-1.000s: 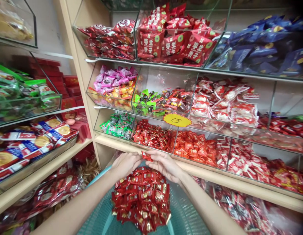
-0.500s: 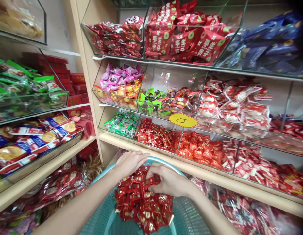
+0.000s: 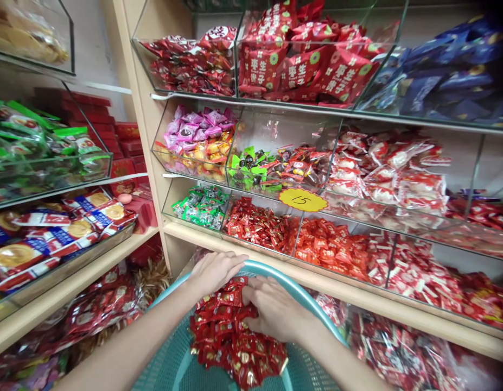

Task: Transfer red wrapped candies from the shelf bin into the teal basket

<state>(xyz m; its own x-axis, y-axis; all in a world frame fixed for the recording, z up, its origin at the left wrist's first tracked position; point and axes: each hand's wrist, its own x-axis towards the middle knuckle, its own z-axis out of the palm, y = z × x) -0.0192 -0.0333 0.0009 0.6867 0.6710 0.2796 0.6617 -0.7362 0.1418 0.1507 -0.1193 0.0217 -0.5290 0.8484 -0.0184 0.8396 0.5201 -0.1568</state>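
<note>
A turquoise plastic basket [image 3: 304, 296] with mesh sides stands below the shelves. In it lies a heap of red-wrapped candies [image 3: 230, 347] with gold marks. My left hand [image 3: 216, 271] is laid over the far-left rim, fingers bent across the edge and gripping it; the fingertips are partly hidden. Over the right side of the heap, my right hand [image 3: 278, 309] is among the candies, its fingers and thumb curled around some of them. The back of this hand hides what lies in the palm.
Clear bins of red candies [image 3: 259, 225], orange-red candies [image 3: 332, 250] and green-wrapped candies [image 3: 202, 206] line the shelf just beyond the basket. A yellow price tag [image 3: 303, 200] hangs above. Blue-and-white biscuit packs [image 3: 72, 228] fill the left shelf; bagged goods [image 3: 398, 347] lie low right.
My right hand has moved slightly down and turned, showing more of its back, still among the red candies. My left hand has kept its place on the rim.
</note>
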